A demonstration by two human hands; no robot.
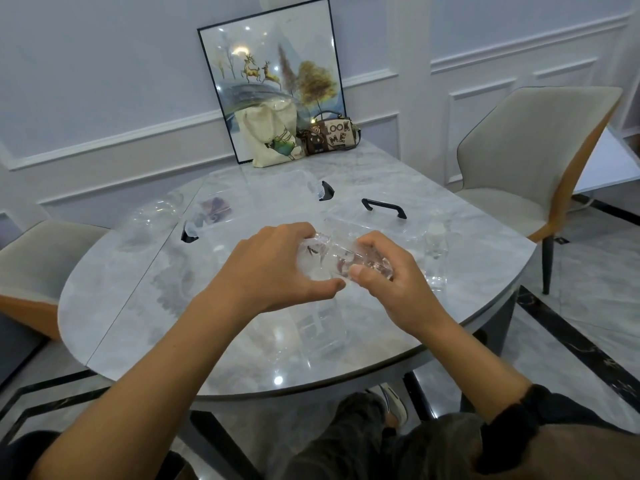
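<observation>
Both hands hold clear plastic items together above the middle of the marble table [145,317]. My left hand [277,268] curls its fingers round a clear plastic jar [317,259] with small dark bits inside. My right hand [388,271] grips a second clear container [346,259] pressed against the first, thumb on its near side. Where one clear piece ends and the other begins is hard to tell.
A clear storage box with black clasps [325,190] lies beyond the hands, its lid with a black handle [382,206] to the right. A small clear bottle [435,242] stands right. Tote bag [273,136], handbag [332,135] and framed picture [270,74] sit at the back. Chairs [526,161] flank the table.
</observation>
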